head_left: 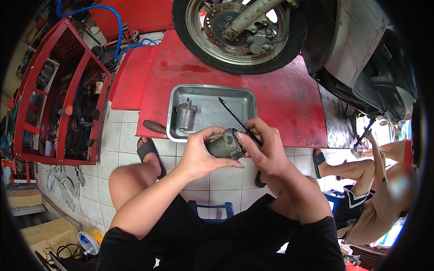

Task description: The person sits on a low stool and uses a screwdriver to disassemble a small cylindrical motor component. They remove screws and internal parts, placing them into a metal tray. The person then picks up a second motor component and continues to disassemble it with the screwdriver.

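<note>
My left hand [199, 151] is wrapped around a dull grey cylindrical motor [221, 147], which looks like a small starter motor. Its end cap is tilted toward my right hand [266, 147]. That hand grips a slim black tool [236, 115], its thin tip pointing up and left over the tray; its exact kind is unclear. My right thumb also rests against the motor's end. Just beyond my hands, a shallow metal tray [212, 86] sits on the red platform. A second, similar motor [185, 116] stands inside it at the left, shaft end away from me.
A dark-handled tool [154, 127] lies partly beside the tray's left edge. The scooter's front wheel [239, 67] rests on the red platform [289, 113] beyond. A red tool cart [68, 104] stands at left. Another person [377, 198] sits at right, arm reaching toward the scooter.
</note>
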A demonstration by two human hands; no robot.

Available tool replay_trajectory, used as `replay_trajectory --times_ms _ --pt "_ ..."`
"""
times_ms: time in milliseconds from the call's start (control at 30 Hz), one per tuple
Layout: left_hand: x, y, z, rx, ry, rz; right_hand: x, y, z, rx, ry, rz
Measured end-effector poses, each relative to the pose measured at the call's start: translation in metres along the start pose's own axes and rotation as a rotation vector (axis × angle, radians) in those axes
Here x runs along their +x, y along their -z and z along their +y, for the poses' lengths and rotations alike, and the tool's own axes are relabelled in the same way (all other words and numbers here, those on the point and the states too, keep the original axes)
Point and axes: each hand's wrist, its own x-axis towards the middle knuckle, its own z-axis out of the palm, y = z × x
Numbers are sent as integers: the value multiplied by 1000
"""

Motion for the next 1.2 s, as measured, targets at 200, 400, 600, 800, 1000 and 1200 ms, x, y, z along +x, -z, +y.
replay_trajectory --times_ms 200,400,600,800,1000,1200 --pt "0 0 1 -14 5 10 0 0 -2 4 -35 -16" --pt "0 -1 2 20 -1 6 1 2 -2 -39 21 -6" --pt "0 -1 2 -4 18 -6 0 2 -3 15 -37 -22" --pt "-1 -1 0 -2 29 -4 0 2 -1 8 -26 -31" --pt "0 -1 3 17 38 8 2 2 5 -31 18 -21" --pt "0 -1 3 12 47 4 1 1 3 -24 19 -18"
